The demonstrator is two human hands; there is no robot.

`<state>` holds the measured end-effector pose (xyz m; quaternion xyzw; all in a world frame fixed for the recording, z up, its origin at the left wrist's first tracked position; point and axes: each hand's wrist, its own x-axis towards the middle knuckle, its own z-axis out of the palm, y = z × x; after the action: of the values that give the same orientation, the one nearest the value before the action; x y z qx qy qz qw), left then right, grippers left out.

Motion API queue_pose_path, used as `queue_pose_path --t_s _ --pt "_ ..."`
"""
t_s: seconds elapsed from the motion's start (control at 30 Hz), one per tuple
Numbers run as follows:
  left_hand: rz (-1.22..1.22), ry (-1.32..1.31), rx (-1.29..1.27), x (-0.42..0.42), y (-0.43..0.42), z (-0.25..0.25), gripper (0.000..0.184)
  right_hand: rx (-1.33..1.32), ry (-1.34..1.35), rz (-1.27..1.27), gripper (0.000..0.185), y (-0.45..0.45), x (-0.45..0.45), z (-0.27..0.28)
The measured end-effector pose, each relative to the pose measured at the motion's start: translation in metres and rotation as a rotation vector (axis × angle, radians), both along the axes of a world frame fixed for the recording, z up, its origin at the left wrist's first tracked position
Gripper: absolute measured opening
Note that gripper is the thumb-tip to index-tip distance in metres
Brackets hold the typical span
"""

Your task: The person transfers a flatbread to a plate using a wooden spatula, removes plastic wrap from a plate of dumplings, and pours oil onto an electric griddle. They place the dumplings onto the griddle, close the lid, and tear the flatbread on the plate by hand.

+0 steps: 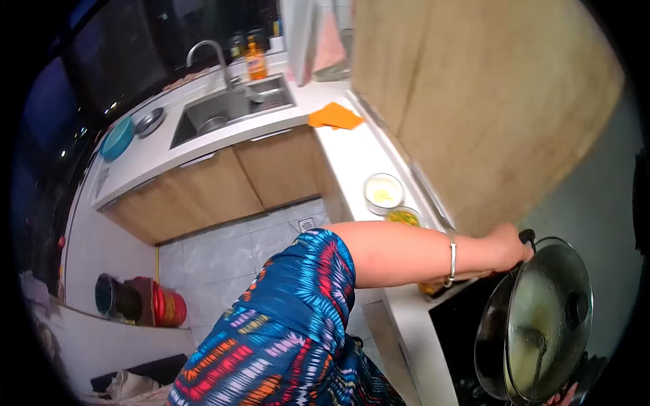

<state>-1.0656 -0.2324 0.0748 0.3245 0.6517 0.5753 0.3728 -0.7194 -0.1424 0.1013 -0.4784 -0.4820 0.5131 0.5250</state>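
My left hand (506, 247), with a bangle at the wrist, is closed around the black side handle (527, 237) of a dark wok (489, 338) at the right. A glass lid (562, 298) with a black knob (576, 308) stands tilted over the wok. Through the glass show pale yellowish contents and a dark utensil. A small part of my right hand (563, 395) appears at the lower edge by the lid, its grip hidden. Left of the wok, a bowl with pale contents (384, 192) and a bowl with yellow-green pieces (404, 216) sit on the counter.
An orange cloth (336, 116) lies at the counter corner. Beyond it are a sink (233, 107), an orange bottle (256, 62) and a teal basin (118, 139). Wooden cabinets (474, 88) hang above the counter. A red bucket (169, 306) is on the lower left.
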Motion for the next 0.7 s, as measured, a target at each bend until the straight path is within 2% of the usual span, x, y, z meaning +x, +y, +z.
queue_pose_path --t_s 0.1,0.17,0.23,0.27,0.3,0.37,0.43,0.5,0.63,0.7 --pt "0.032 -0.085 0.053 -0.023 -0.064 0.002 0.024 -0.021 -0.149 0.004 0.030 -0.015 -0.003 -0.003" --pt "0.098 -0.073 0.179 -0.039 -0.111 0.002 0.024 0.015 -0.132 0.174 0.032 -0.047 -0.034 0.001" --pt "0.093 -0.132 0.118 -0.061 -0.173 0.016 0.024 0.054 -0.098 0.198 0.029 -0.094 -0.083 0.012" --pt "0.134 -0.108 0.085 -0.072 -0.201 0.017 0.025 -0.089 0.075 0.366 0.025 -0.081 -0.078 0.000" --pt "0.174 -0.082 0.046 -0.082 -0.229 0.016 0.026 -0.028 0.114 0.343 0.020 -0.117 -0.113 -0.001" --pt "0.256 -0.008 -0.011 -0.106 -0.283 0.013 0.029 0.097 -0.066 0.340 0.020 -0.185 -0.170 0.004" --pt "0.414 -0.005 0.073 -0.129 -0.326 -0.009 0.030 -0.143 0.098 0.519 0.030 -0.196 -0.197 -0.017" --pt "0.494 -0.038 -0.002 -0.143 -0.395 0.003 0.029 -0.207 0.256 0.827 0.018 -0.177 -0.236 -0.058" --pt "0.641 -0.106 0.066 -0.177 -0.506 -0.007 0.026 -0.140 0.253 1.012 0.016 -0.227 -0.338 -0.081" --pt "0.715 -0.109 0.006 -0.190 -0.560 -0.001 0.024 -0.163 0.371 1.117 0.012 -0.267 -0.402 -0.078"
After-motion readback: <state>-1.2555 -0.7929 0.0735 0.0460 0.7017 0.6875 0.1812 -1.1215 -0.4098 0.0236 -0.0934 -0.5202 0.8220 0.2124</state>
